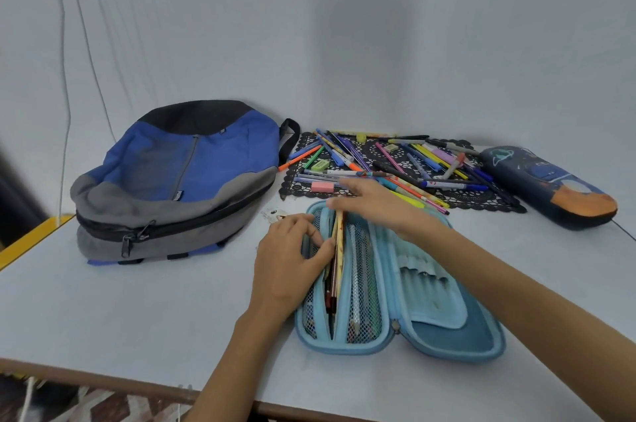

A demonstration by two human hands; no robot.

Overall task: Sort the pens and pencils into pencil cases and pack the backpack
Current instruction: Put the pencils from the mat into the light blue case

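Closest to me lies the open light-blue pencil case (pixel 447 328); my left hand (pixel 292 260) grips its left edge beside the pencils (pixel 339 242), and my right hand (pixel 371 201), fingers straight, touches their far ends.

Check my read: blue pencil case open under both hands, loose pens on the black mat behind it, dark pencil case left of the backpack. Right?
One error. The head view shows the dark pencil case at far right, beyond the pens on the black mat; the backpack lies far left. Rest holds: blue pencil case open under left hand and right hand.
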